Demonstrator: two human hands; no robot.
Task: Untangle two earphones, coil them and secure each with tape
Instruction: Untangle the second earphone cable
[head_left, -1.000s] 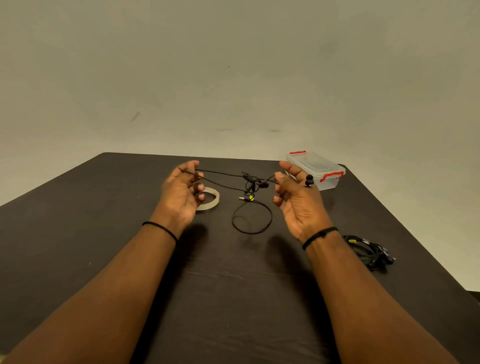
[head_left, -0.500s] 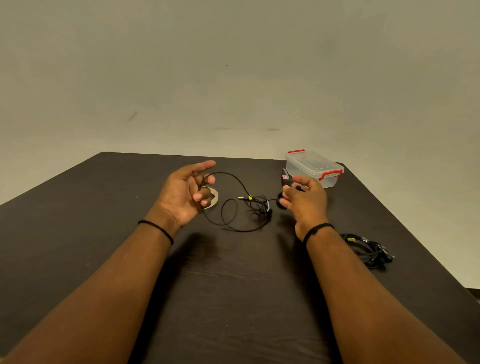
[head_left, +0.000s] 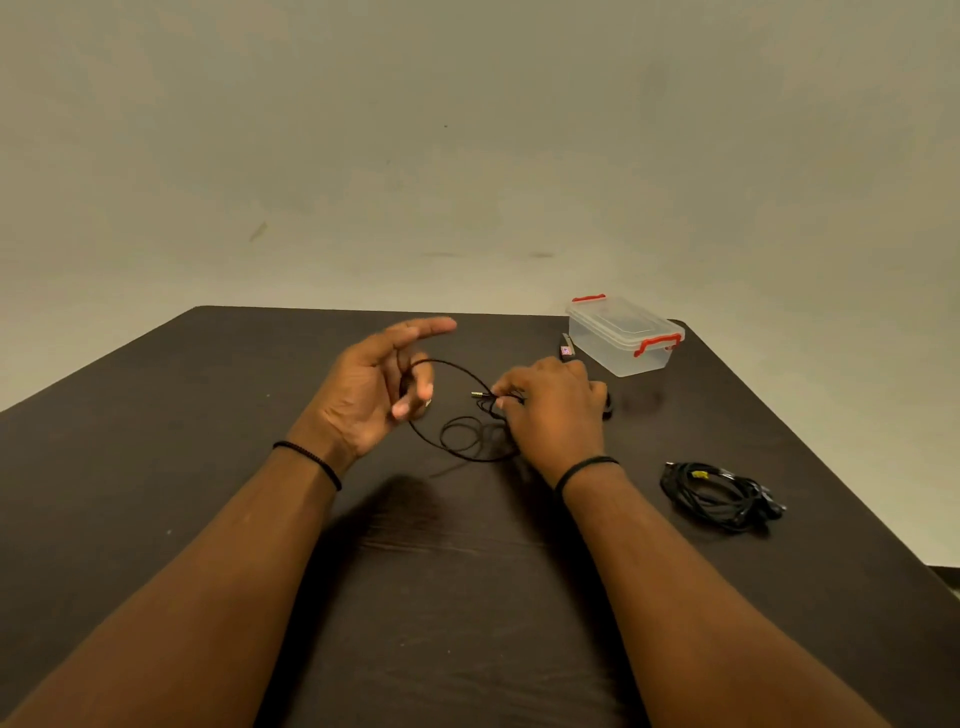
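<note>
Coiling the first earphone on the dark table.

Black earphone cable (head_left: 467, 436) looped at table (head_left: 156, 467) centre, plug at its 12 o'clock; pinched near the plug by right hand (head_left: 556, 410) to anchor it, hooked over loosely spread left hand (head_left: 374, 389) at 9 o'clock. Second earphone bundle (head_left: 722, 496) at 3 o'clock, apart. Clear lidded box (head_left: 623, 338) at 1 o'clock.

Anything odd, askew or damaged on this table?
Nothing stands out. The right hand pinches the loose earphone cable, the other earphone lies bundled at the right, and the clear box sits shut and upright.
</note>
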